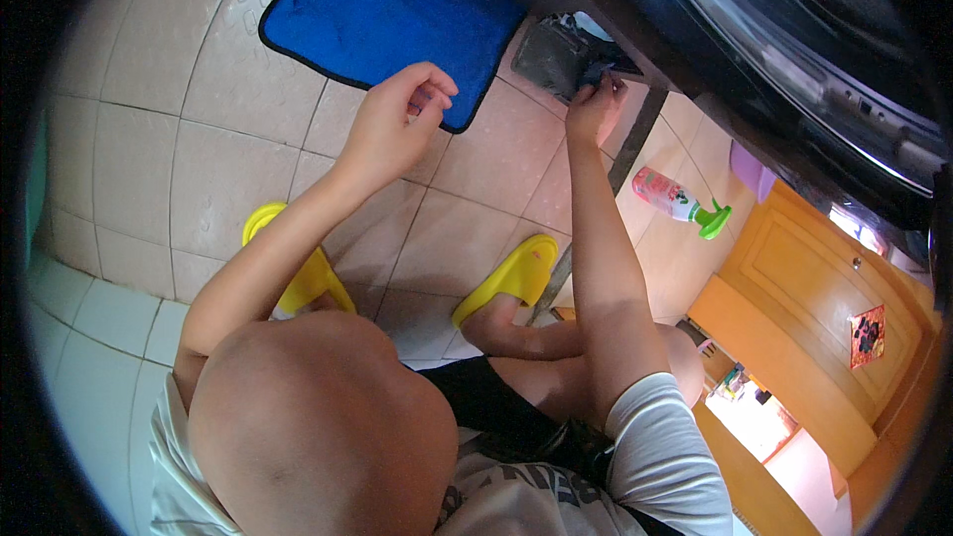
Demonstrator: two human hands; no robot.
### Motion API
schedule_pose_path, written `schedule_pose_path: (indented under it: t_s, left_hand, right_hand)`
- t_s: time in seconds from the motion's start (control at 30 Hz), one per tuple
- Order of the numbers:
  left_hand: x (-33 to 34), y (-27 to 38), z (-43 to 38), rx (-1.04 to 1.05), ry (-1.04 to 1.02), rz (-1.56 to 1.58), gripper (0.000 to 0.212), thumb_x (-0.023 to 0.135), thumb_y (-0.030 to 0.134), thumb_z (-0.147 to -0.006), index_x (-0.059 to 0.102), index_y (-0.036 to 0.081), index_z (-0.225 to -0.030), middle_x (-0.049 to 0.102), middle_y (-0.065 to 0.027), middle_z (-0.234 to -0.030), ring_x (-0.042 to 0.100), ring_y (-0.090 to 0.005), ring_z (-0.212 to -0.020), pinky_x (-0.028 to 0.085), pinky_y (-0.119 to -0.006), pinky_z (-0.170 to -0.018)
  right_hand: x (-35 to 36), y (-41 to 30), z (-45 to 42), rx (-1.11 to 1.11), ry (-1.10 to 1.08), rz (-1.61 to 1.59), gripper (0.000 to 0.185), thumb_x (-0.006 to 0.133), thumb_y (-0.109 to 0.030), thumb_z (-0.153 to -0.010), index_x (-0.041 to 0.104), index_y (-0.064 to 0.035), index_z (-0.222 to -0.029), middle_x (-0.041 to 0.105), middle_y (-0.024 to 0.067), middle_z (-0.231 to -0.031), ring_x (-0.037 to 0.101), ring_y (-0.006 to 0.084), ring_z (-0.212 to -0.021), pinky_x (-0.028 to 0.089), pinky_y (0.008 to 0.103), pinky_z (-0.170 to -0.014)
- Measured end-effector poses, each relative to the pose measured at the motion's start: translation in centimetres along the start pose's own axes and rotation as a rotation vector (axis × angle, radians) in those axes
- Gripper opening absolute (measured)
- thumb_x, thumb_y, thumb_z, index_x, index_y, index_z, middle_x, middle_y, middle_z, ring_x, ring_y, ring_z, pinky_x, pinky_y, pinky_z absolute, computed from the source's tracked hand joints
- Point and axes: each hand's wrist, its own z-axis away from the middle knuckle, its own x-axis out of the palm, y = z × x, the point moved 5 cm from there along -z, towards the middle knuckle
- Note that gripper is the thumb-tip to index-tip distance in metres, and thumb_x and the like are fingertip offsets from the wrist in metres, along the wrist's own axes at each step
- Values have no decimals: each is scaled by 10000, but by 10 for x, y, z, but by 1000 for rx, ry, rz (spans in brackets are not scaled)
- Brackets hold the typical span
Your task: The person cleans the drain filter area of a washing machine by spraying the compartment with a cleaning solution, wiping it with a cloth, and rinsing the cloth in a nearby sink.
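My left hand (398,119) hovers near the corner of a blue mat (394,7) with black edging. Its fingers curl loosely, and nothing shows between them and the thumb. My right hand (594,112) reaches down to a dark, shallow plastic container or flap (552,56) on the tiles, low beside a black appliance (670,52) with a rounded door. Its fingertips meet at the container's near side, by some dark bluish material. Whether they pinch that material or only touch it is unclear. Something pale lies at the container's far side, partly hidden by the appliance.
A pink and white pump bottle with a green top (674,197) lies on the floor to the right, past a dark threshold strip (639,141). Beyond it are a purple plastic item (750,170) and a wooden door (811,283). My feet wear yellow slippers (514,272).
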Motion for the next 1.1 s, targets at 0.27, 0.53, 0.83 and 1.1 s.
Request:
schedule_pose_path:
  t_s: [0.27,0.53,0.83,1.1]
  left_hand:
    - [7,-4,3,0,-28,-15,106,513,-1,-854,566,28,-941,594,-32,-876,578,-103,-830,441,-232,-725]
    - [11,-6,4,-17,-63,-66,117,518,-1,-853,566,37,-954,598,-21,-885,575,-100,-828,443,-227,-705]
    - [11,-7,6,-42,-84,-50,116,520,16,-854,566,47,-955,593,-14,-874,566,-92,-825,430,-225,-702]
    - [14,-10,4,-42,-91,-37,122,513,15,-853,569,56,-953,593,-13,-873,567,-92,-825,429,-229,-690]
  right_hand:
    - [-3,3,-10,9,-186,7,309,554,-80,-731,628,-13,-1024,520,194,-1135,511,357,-1016,436,412,-867]
    - [-8,2,-9,-92,55,109,279,563,-126,-741,652,-28,-987,599,198,-978,583,372,-881,480,420,-787]
    - [-13,29,1,309,-118,-19,222,553,-139,-723,690,-63,-880,653,193,-855,631,375,-799,502,435,-733]
    - [-19,34,40,9,3,-109,255,513,-63,-697,656,-23,-904,628,148,-909,600,348,-824,488,407,-752]
